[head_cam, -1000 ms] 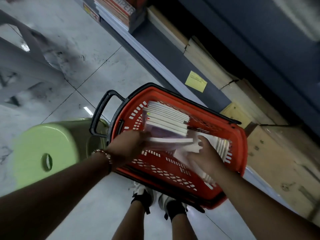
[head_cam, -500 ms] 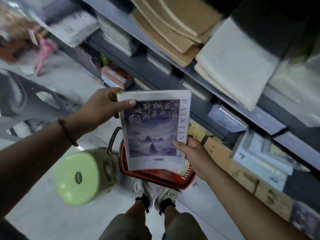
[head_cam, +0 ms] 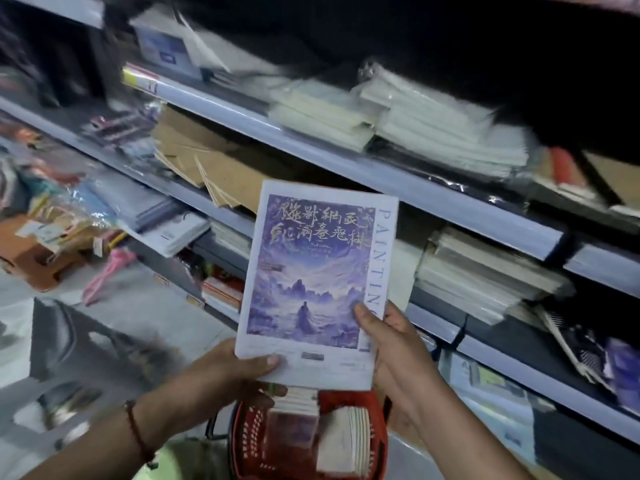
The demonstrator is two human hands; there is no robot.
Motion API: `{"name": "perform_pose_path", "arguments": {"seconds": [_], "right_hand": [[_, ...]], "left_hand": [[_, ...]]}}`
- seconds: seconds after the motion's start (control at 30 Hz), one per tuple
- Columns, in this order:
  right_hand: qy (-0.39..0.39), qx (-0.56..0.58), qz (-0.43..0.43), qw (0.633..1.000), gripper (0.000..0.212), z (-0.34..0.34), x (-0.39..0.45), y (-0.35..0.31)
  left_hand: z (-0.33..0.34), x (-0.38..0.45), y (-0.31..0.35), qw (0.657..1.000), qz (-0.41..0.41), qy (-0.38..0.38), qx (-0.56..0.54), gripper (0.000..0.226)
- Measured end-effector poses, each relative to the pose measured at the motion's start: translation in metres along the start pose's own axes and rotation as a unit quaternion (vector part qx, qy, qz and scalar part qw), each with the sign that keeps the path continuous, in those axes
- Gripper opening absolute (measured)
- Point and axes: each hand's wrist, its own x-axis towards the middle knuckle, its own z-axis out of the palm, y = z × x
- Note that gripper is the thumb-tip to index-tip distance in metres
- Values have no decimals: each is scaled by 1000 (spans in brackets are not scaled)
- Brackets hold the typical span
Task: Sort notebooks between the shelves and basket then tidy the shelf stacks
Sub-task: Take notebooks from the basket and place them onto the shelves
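Note:
A white notebook (head_cam: pixel 317 271) with a purple mountain picture and the word PAINTING down its right side is held upright in front of the shelves. My left hand (head_cam: pixel 232 367) grips its bottom left corner, thumb on the cover. My right hand (head_cam: pixel 384 337) grips its bottom right edge, thumb on the picture. Below them stands the red basket (head_cam: pixel 244 441) with several notebooks (head_cam: pixel 346 441) stacked inside. Stacks of white notebooks (head_cam: pixel 446 133) lie on the upper shelf and more stacks (head_cam: pixel 485 271) on the shelf below.
Grey shelf rails (head_cam: pixel 433 192) run diagonally from upper left to lower right. Brown card-covered pads (head_cam: pixel 221 168) lean on the middle shelf. Packaged goods and an orange box (head_cam: pixel 31 258) crowd the left. A green stool (head_cam: pixel 180 459) stands beside the basket.
The notebook was lifted out of the basket and raised higher toward the shelves. My left hand moved from its top left corner to its bottom left corner. The view tilted upward.

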Motion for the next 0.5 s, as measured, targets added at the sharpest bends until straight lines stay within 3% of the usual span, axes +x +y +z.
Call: {"name": "perform_pose_path", "arguments": {"seconds": [0.13,0.27,0.4,0.5], "right_hand": [[-23,-22,-26,999,25,-5,-23,-29],[-58,-71,-63,994,24,-9,-52,-47],[-49,-96,-87,990,20,-13,-78,-72],[-44,-87,-95,991,22,-13,-99,-96]], "left_hand": [[29,-17,20,997,63,53,-14,57],[58,-35,42,988,118,97,-38,62],[89,-56,60,980,155,118,-41,83],[104,-69,78,975,187,113,-48,68]]}}
